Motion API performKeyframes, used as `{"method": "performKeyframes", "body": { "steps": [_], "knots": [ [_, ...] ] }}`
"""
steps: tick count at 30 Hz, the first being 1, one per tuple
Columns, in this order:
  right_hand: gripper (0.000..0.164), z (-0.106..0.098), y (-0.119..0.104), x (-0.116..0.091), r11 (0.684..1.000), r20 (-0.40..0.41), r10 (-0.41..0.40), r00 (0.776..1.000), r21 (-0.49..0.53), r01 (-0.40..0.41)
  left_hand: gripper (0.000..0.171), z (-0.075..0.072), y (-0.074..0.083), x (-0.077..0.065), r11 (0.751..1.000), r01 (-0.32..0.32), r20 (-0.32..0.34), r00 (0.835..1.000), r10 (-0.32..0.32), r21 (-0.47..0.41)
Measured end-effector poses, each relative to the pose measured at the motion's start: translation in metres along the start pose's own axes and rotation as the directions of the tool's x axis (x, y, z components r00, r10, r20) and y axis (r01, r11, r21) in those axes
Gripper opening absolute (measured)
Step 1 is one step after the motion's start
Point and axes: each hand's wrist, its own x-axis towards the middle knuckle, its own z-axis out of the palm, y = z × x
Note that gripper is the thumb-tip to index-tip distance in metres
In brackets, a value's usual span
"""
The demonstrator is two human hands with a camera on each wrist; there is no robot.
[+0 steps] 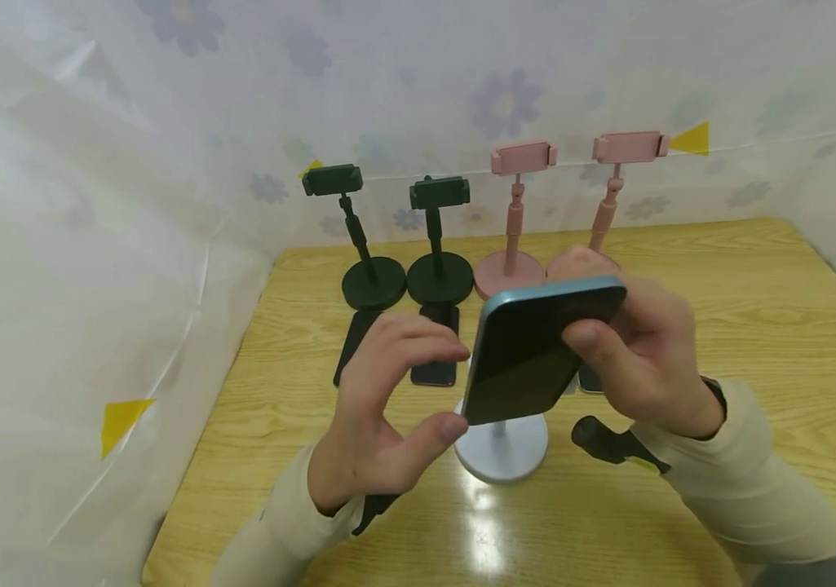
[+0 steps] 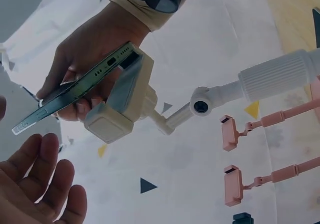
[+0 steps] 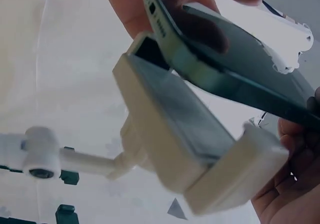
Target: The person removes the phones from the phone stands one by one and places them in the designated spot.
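Observation:
A blue-green smartphone (image 1: 528, 367) with a dark screen is held by my right hand (image 1: 638, 359), the thumb lying over its screen. My left hand (image 1: 388, 399) is at the phone's left edge, fingers bent loosely and apart from the thumb; in the left wrist view these fingers hold nothing. Tilted above a white phone stand, the phone has one end close to the stand's cream clamp (image 2: 142, 92). In the right wrist view the clamp (image 3: 165, 129) shows a spread jaw and a grey pad. The stand's round base (image 1: 502, 452) rests on the table; the head view hides its clamp behind the phone.
Along the table's (image 1: 278, 456) back stand two dark green phone stands (image 1: 373, 281) and two pink ones (image 1: 509, 273). Dark phones (image 1: 434, 371) lie before them, some partly hidden by my hands. White patterned sheeting (image 1: 403, 98) rises behind and at the left.

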Motion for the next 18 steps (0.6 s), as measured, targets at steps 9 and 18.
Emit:
{"method": "performKeyframes", "body": {
  "steps": [9,18],
  "knots": [
    [0.032,0.008,0.000,0.004,0.999,-0.021,-0.043,0.999,-0.004,0.043,0.037,0.003,0.010,0.009,0.999,-0.001,0.042,0.999,0.003,-0.036],
    [0.032,0.013,0.000,0.004,0.997,0.013,-0.072,0.997,-0.004,0.072,0.021,0.010,0.012,0.009,0.999,0.040,0.131,0.991,-0.035,-0.032]
  ]
}}
